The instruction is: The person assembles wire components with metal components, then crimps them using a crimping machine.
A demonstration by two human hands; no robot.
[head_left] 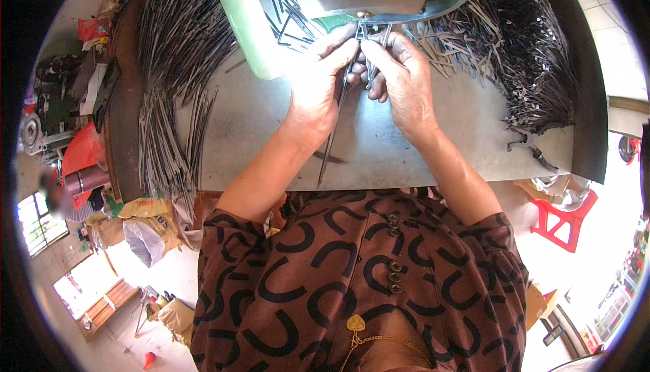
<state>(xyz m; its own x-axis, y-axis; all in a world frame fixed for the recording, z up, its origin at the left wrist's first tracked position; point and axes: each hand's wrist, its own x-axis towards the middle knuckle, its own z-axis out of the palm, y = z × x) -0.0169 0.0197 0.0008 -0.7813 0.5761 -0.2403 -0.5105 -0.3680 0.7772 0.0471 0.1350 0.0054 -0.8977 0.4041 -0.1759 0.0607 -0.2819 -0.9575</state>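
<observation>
1. Head view: your left hand (325, 64) works at the far side of the desk (474, 132), thumb and fingers clamped on a long dark strip (331, 132) that slants down toward you.
2. Just beside it, your right hand (407, 74) has its fingers closed around short dark strips (370, 78).
3. A pale green lamp (247, 23) hangs near your left hand; dark strip bundles (186, 27) lie left, a tangled pile (535, 54) right, near pliers (521, 143).
</observation>
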